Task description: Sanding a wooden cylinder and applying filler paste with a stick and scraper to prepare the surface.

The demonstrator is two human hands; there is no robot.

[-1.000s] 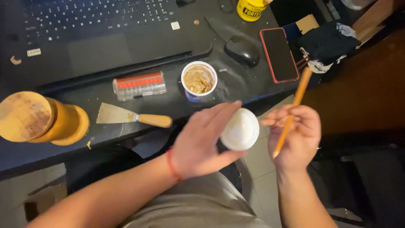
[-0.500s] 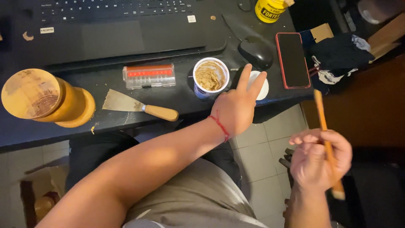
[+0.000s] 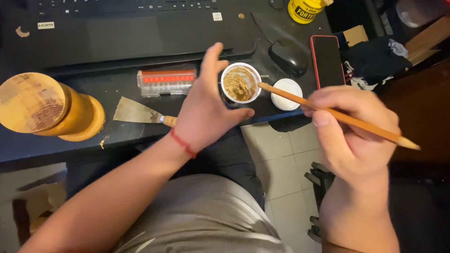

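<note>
We see the left hand (image 3: 204, 110) wrapped around a small white cup (image 3: 240, 83) of tan paste at the near edge of the dark desk (image 3: 117, 136), thumb below and fingers curled on its left side. The right hand (image 3: 354, 133) pinches a long orange pencil (image 3: 337, 117), fingers closed tight on the shaft; its blunt end reaches the cup's right rim, though we cannot tell if it dips into the paste. Just right of the cup lies a round white lid (image 3: 287, 93), flat on the desk. Left of the cup sit a clear rectangular box with red contents (image 3: 166, 82) and a putty knife (image 3: 138, 112). A yellow tin with a dark label (image 3: 307, 9) stands at the far edge, right of the laptop (image 3: 131, 28). A turned wooden piece (image 3: 44, 107) lies at far left, a mouse (image 3: 288, 56) and red-cased phone (image 3: 326, 61) at right.
</note>
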